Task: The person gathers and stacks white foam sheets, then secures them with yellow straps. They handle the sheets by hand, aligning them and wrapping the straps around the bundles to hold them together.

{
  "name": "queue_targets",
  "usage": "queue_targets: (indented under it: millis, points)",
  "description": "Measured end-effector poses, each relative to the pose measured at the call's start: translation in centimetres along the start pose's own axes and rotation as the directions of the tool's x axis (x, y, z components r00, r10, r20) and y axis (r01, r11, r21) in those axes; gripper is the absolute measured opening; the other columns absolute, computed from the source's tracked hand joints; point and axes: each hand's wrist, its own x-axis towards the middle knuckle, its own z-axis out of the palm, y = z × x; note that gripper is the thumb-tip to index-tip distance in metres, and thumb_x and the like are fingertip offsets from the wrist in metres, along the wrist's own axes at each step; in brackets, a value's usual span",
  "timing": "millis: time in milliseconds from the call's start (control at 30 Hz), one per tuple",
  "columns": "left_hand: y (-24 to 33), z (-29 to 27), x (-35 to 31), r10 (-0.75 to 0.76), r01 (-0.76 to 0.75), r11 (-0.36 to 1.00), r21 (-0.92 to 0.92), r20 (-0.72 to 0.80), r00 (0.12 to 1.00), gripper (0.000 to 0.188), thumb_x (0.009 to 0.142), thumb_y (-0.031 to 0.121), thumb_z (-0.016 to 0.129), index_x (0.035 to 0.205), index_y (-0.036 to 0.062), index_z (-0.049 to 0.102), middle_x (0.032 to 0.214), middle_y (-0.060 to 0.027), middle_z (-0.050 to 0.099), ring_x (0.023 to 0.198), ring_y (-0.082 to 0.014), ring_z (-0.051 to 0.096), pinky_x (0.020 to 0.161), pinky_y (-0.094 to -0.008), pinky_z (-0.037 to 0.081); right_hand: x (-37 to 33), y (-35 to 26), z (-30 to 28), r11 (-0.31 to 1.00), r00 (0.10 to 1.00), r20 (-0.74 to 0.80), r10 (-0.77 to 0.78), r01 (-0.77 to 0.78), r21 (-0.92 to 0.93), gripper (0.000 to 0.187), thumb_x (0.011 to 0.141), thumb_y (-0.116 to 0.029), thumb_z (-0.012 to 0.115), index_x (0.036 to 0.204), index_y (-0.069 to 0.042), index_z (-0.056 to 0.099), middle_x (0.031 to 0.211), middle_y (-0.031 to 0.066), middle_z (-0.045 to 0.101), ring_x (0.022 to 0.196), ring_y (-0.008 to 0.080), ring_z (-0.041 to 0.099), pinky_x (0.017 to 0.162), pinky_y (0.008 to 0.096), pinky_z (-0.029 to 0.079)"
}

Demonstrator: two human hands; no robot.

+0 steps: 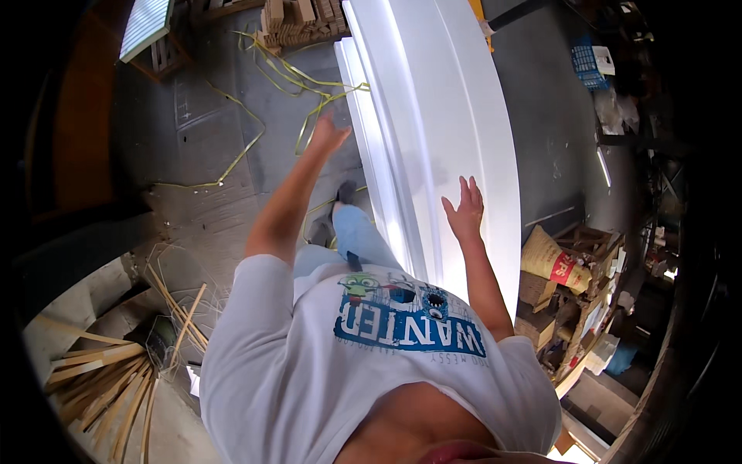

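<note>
A long white panel (456,100) with raised ridges runs away from me. Along its left edge, narrower white strips or panel edges (363,116) show. My right hand (466,210) is over the panel with its fingers spread and nothing in it; whether it touches the surface I cannot tell. Left of the panel edge, my left hand (331,135) is held out in the air, its fingers loosely apart and slightly blurred. Beyond it, loose yellow-green strapping (297,77) lies in loops, one end crossing the panel's left edge.
Stacked brown wooden pieces (305,23) lie at the far end. On the left floor, a bundle of wooden sticks (116,394) fans out. To the right stand a yellow-and-red sack (553,259), cluttered wooden shelving (568,317) and a blue crate (587,66).
</note>
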Motion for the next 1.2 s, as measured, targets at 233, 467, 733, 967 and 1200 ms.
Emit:
queue_targets:
  millis: [233,467,733,967,1200]
  points:
    - [2.1,4.4,11.2,-0.079,0.080,0.996,-0.025,0.045,0.996,0.075,0.070,0.016,0.074,0.135,0.0009,0.040,0.127,-0.0186,0.056,0.110,-0.0372,0.057,0.092,-0.0410,0.048,17.9,-3.9,1.4,0.990,0.982,0.164,0.093,-0.074,-0.117,0.100,0.073,-0.053,0.075,0.150,-0.017,0.022,0.155,0.0190,0.012,0.142,0.0423,0.013,0.112,0.0599,0.012]
    - [0.4,7.4,14.8,-0.331,0.379,0.921,-0.088,0.334,0.882,0.046,0.079,0.024,0.069,0.118,0.0049,0.055,0.093,-0.0136,0.064,0.068,-0.0180,0.064,0.065,-0.0313,0.052,27.4,-6.0,6.4,0.990,0.938,0.337,0.085,-0.043,-0.131,0.108,0.068,-0.055,0.077,0.151,-0.020,0.016,0.157,0.0186,0.006,0.143,0.0446,0.004,0.109,0.0656,0.012]
    - [-7.5,-14.1,10.7,-0.544,0.536,0.834,-0.133,-0.031,0.839,0.024,0.087,0.030,0.062,0.094,0.0085,0.070,0.081,-0.0009,0.066,0.071,-0.0114,0.059,0.059,-0.0298,0.051,28.6,-5.3,7.4,0.989,0.944,0.321,0.074,-0.027,-0.148,0.111,0.068,-0.053,0.078,0.151,-0.020,0.013,0.156,0.0182,0.004,0.141,0.0484,0.005,0.103,0.0688,0.020]
    - [-13.4,-45.5,-8.0,-0.456,0.808,0.006,0.589,-0.718,0.526,0.043,0.084,0.041,0.064,0.104,0.0029,0.065,0.102,-0.0121,0.064,0.090,-0.0234,0.061,0.075,-0.0381,0.051,28.8,-4.5,7.6,0.994,0.964,0.265,0.027,0.003,-0.112,0.108,0.067,-0.053,0.078,0.151,-0.020,0.019,0.156,0.0179,0.007,0.139,0.0482,0.012,0.101,0.0658,0.025]
    - [-15.2,-32.3,-3.4,-0.792,0.904,0.377,0.201,-0.436,0.427,0.087,0.077,0.059,0.066,0.136,-0.0002,0.042,0.135,-0.0239,0.046,0.125,-0.0416,0.045,0.092,-0.0573,0.045,36.7,4.6,3.7,0.985,0.986,0.001,0.165,-0.165,-0.056,0.062,0.081,-0.050,0.067,0.129,-0.013,0.054,0.118,0.0146,0.060,0.111,0.0264,0.055,0.103,0.0491,0.033]
